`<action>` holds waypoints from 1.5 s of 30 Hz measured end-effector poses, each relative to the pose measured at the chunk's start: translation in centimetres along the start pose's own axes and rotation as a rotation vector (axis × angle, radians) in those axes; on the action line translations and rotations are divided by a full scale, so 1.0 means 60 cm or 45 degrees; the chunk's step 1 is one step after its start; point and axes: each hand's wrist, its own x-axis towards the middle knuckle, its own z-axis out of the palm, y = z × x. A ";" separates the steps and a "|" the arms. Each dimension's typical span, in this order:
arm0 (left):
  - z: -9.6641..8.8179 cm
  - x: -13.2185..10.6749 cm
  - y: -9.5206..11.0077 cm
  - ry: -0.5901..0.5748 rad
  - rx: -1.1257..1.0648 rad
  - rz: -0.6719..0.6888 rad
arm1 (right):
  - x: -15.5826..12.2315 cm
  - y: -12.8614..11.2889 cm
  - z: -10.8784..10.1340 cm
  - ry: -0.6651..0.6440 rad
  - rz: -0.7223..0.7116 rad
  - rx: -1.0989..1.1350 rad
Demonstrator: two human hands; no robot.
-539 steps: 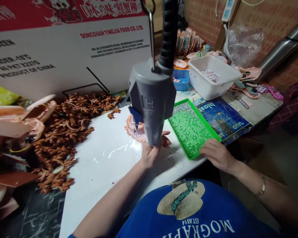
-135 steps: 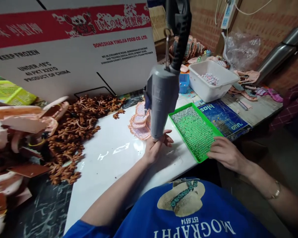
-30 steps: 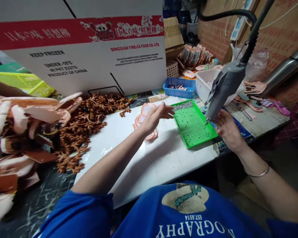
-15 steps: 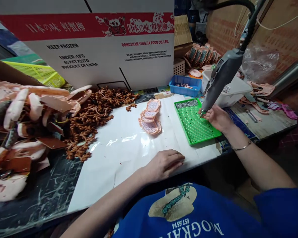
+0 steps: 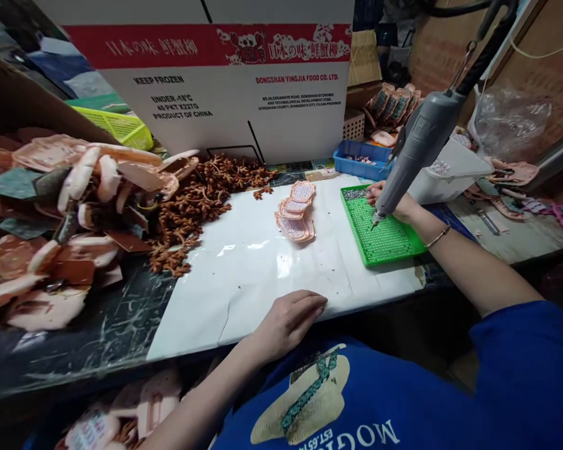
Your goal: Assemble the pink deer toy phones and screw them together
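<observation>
My right hand (image 5: 400, 207) reaches over the green perforated tray (image 5: 394, 247), its bent fingertips drawn together beside the small metal screws (image 5: 355, 194) at the far end. Whatever may be between the fingertips is too small to see. A grey electric screwdriver (image 5: 415, 147) hangs in front of this hand, hiding part of it, its bit pointing down over the tray. Near the front edge of the white sheet (image 5: 258, 275) lies my left hand (image 5: 291, 317), fingers stretched out and holding nothing. Beyond it sit several overlapping pink plastic pieces (image 5: 296, 215).
Brown small parts (image 5: 182, 225) are heaped at left, beside a pile of pink shells (image 5: 60, 250). Behind stands a white carton (image 5: 225, 134). A blue bin (image 5: 356, 167) and a white tub (image 5: 443, 184) are behind the tray. More pink parts (image 5: 145, 400) lie below the table edge.
My right hand has moved away from beside the screwdriver's tip to the screws at the tray's far end. The view has shifted; my left hand still rests at the table's front edge.
</observation>
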 end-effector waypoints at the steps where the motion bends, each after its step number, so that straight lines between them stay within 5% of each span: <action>1: 0.004 -0.005 0.000 0.009 0.003 -0.008 | -0.007 0.004 0.001 -0.038 -0.011 -0.087; 9: 0.028 -0.005 -0.011 0.115 -0.117 -0.171 | -0.012 0.000 0.026 -0.276 -0.114 -0.773; 17: 0.020 -0.008 -0.012 0.070 -0.216 -0.222 | -0.007 0.000 0.022 -0.392 -0.268 -1.071; 29: 0.014 -0.009 -0.012 0.056 -0.315 -0.152 | -0.001 0.010 0.016 -0.473 -0.394 -0.987; 45: 0.001 -0.010 -0.008 -0.020 -0.401 -0.209 | -0.004 0.003 0.001 -0.457 -0.271 -0.765</action>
